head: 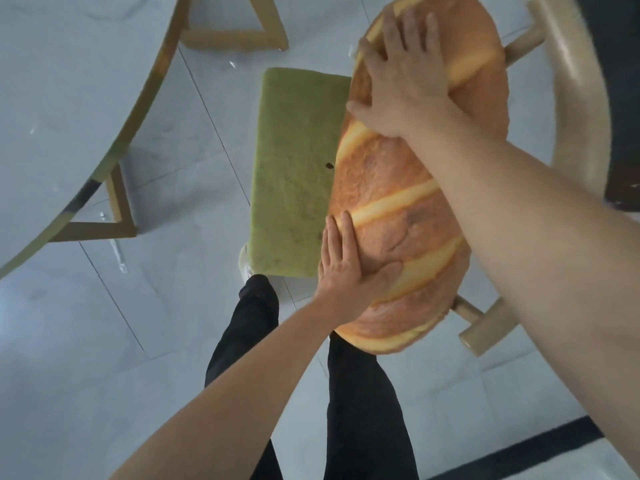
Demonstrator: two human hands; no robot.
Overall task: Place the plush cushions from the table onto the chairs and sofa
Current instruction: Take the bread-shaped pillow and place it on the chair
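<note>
A long bread-shaped plush cushion (pixel 408 216), orange-brown with pale stripes, leans over a chair with a green seat pad (pixel 294 168) and a curved beige wooden backrest (pixel 575 98). My left hand (pixel 346 268) lies flat against the cushion's near left side, fingers together and thumb spread. My right hand (pixel 401 81) presses on the cushion's far upper part with fingers spread. The cushion covers the right part of the seat and part of the backrest.
A white marble-look table (pixel 69 98) with a gold edge and gold legs stands at the left. Pale tiled floor surrounds the chair. My legs in black trousers (pixel 363 393) stand just before the chair. A dark strip runs along the floor at lower right.
</note>
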